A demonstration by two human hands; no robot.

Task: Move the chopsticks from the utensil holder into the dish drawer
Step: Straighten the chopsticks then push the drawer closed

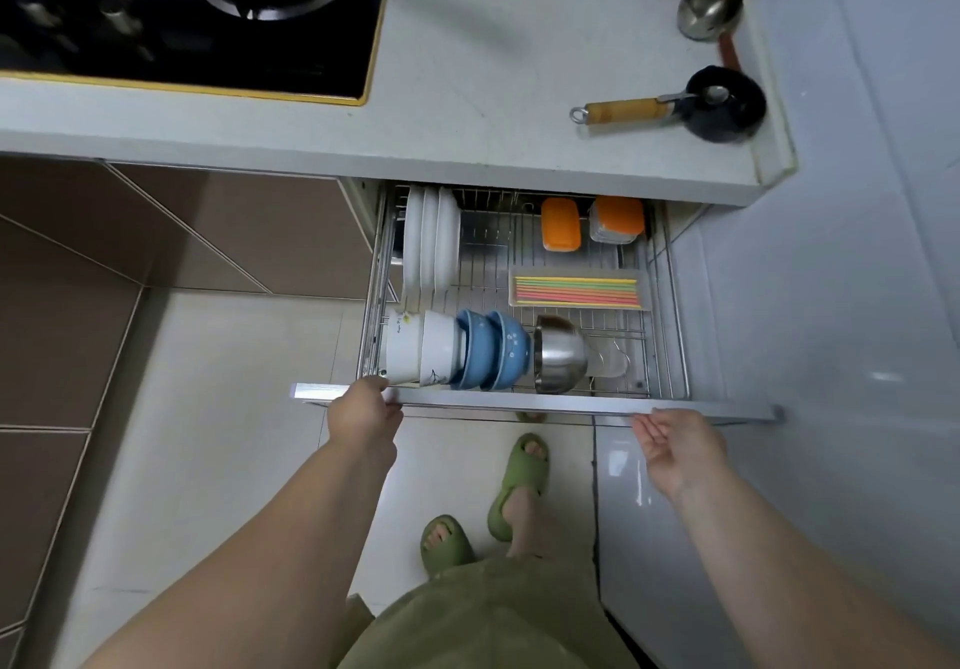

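The dish drawer (519, 401) stands pulled out below the counter, a wire rack inside it. Several coloured chopsticks (576, 292) lie flat in a clear tray in the drawer's right middle. My left hand (363, 416) grips the drawer's front edge at the left. My right hand (678, 442) is just below the front edge at the right, palm up, fingers apart, holding nothing. No utensil holder is in view.
White plates (431, 244), white and blue bowls (457, 351), a steel bowl (561, 356) and orange-lidded boxes (561, 224) fill the rack. On the counter (467, 70) are a gas hob (182, 8), a small black pan (727, 104) and a steel ladle (709, 5). My feet in green slippers (519, 486) stand below.
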